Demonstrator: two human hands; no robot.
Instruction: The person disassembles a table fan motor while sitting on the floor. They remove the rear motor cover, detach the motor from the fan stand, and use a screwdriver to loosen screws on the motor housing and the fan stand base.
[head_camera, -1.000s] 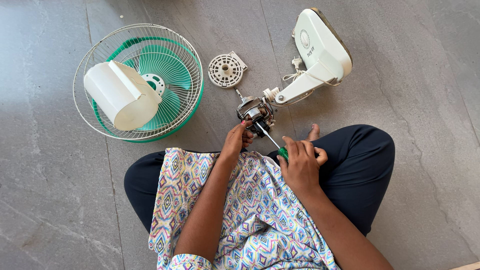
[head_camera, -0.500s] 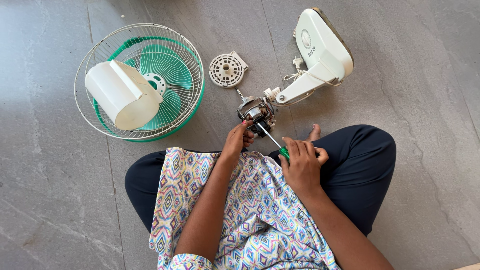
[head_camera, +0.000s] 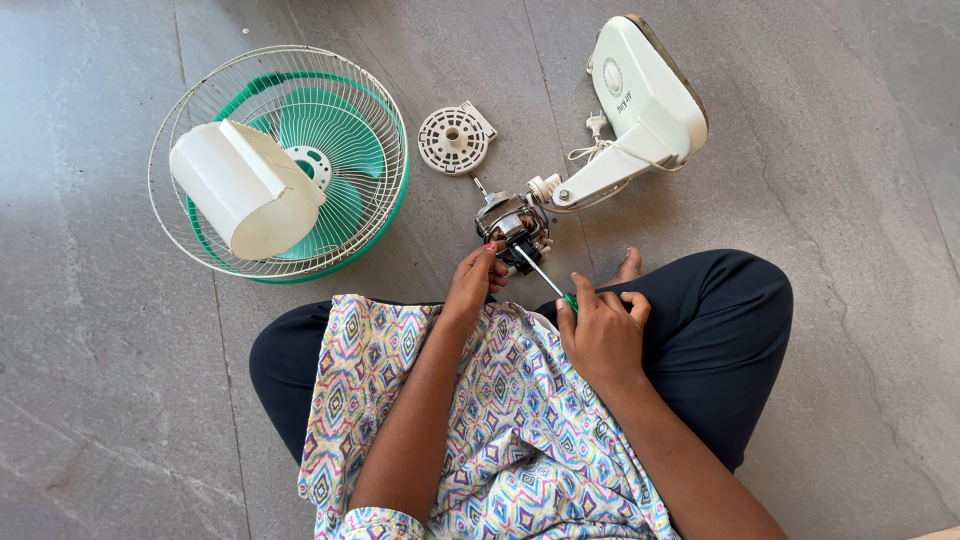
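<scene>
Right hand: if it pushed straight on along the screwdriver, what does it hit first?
Likely the bare fan motor. The right hand grips a green-handled screwdriver whose shaft points up-left with its tip at the motor; the left hand sits just beside that line.

Screwdriver (head_camera: 541, 275) handle hidden in the right hand (head_camera: 600, 335) — tip lost among motor (head_camera: 512, 225) parts.

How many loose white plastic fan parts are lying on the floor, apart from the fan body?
2: a white motor cover resting on the wire grille at left, and a round vented plate beside the motor. Others may be hidden.
</scene>
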